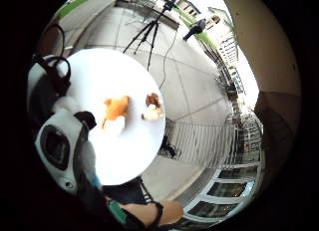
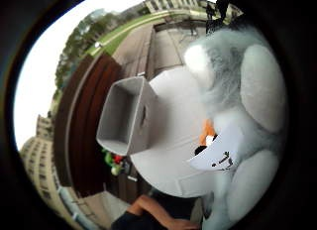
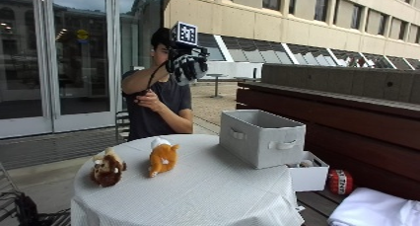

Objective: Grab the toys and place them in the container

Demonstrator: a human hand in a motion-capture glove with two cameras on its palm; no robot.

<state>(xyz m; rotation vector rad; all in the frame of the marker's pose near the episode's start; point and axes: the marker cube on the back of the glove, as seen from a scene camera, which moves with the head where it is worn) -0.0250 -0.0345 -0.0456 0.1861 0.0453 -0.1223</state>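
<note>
Your right hand (image 3: 184,65) is raised above the round table (image 3: 197,196), fingers curled round a grey-and-white plush toy (image 2: 237,106); grey container (image 3: 261,136) on the table | orange toy (image 3: 162,158) beside it; brown toy (image 3: 107,168) beyond

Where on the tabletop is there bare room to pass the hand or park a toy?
Bare cloth runs along the near table edge, and between the orange toy and the grey container. Crowded at the far-left side, where the orange toy and brown toy lie close together.

Grey-white plush toy (image 3: 187,68) raised, orange toy (image 3: 162,158) and brown toy (image 3: 107,168) on table, grey container (image 3: 261,137) open
</note>
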